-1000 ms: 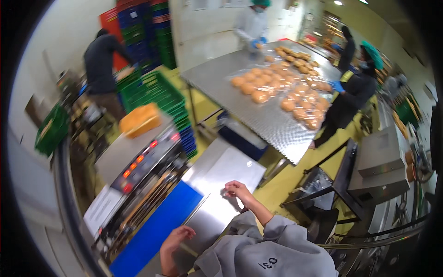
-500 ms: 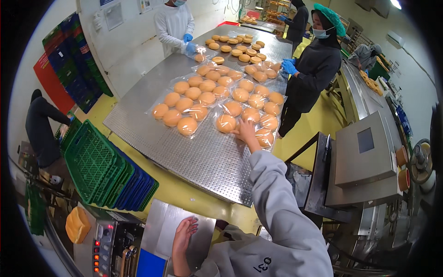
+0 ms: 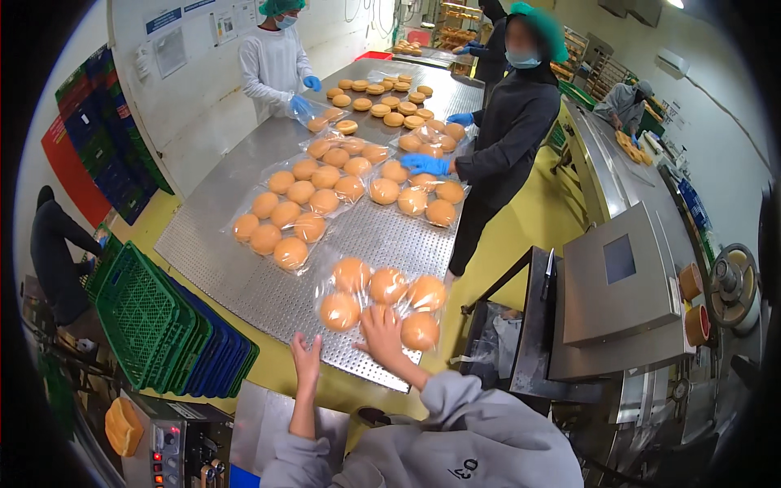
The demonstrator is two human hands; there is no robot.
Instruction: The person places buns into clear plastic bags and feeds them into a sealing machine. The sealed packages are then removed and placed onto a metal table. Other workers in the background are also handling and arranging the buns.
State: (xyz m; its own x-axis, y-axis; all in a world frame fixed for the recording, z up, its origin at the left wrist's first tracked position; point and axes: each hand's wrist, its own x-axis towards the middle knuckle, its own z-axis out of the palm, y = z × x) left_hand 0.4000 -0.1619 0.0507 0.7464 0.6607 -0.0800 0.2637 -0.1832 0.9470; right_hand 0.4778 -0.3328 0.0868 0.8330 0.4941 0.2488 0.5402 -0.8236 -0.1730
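On the near edge of the perforated steel table lies a clear bag of buns, five round golden buns inside, flat on the metal. My right hand rests on its near side, fingers spread, palm down on the plastic, touching between the two nearest buns. My left hand hangs just beside the table edge, fingers open and straight, holding nothing, near the bag but not touching it. Both sleeves are grey.

Further up the table sit more bagged buns: a big bag to the left, another bag near a co-worker's blue-gloved hand. That person in a dark top stands at the table's right side. Loose buns cover the far end, where a person in white with blue gloves handles a bag. Stacked green and blue crates lean at my left. A grey steel machine stands at my right.
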